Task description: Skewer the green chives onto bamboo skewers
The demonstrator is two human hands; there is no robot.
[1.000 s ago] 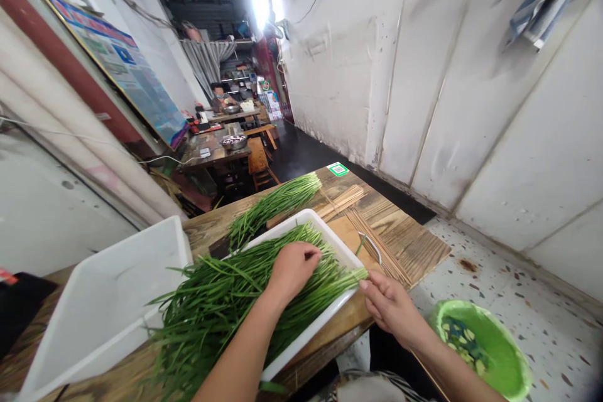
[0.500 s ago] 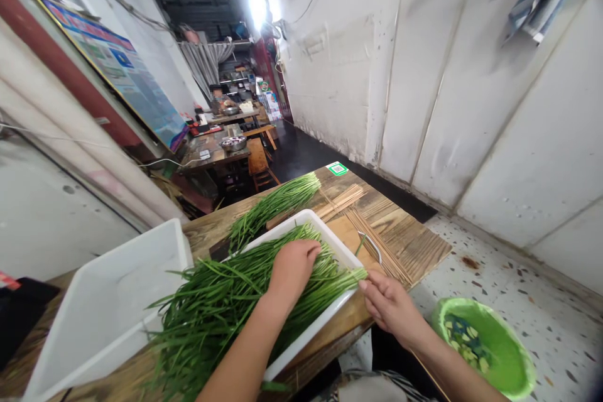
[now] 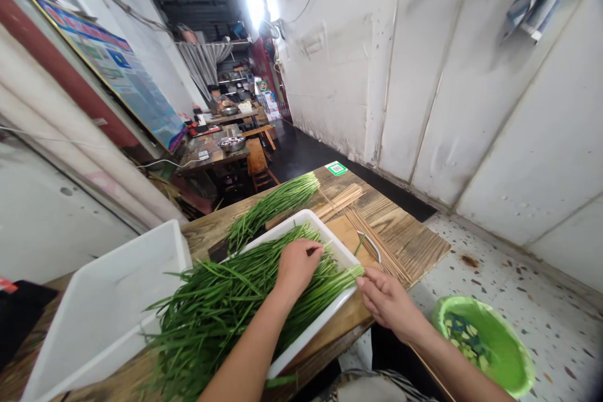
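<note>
A heap of green chives point(image 3: 226, 301) lies in a white tray point(image 3: 315, 326) on the wooden table point(image 3: 405, 235). My left hand point(image 3: 296, 267) rests on the chives near their cut ends, fingers curled and pinching a few stalks. My right hand point(image 3: 389, 301) is at the tray's right rim, fingers closed on the cut ends of a small bunch of chives point(image 3: 351, 273). A thin bamboo skewer seems to run back along my right forearm. Just beyond my right hand lie several bamboo skewers point(image 3: 377, 248) and a metal tool point(image 3: 372, 244).
A second bundle of chives point(image 3: 273, 204) lies behind the tray. An empty white tray point(image 3: 103, 308) sits to the left. A green basin point(image 3: 485, 342) with scraps stands on the terrazzo floor at the right. More tables and stools stand farther down the room.
My left hand's fingers have shifted slightly on the chives, now pinching stalks. My right hand has edged a little left and up at the chive ends.
</note>
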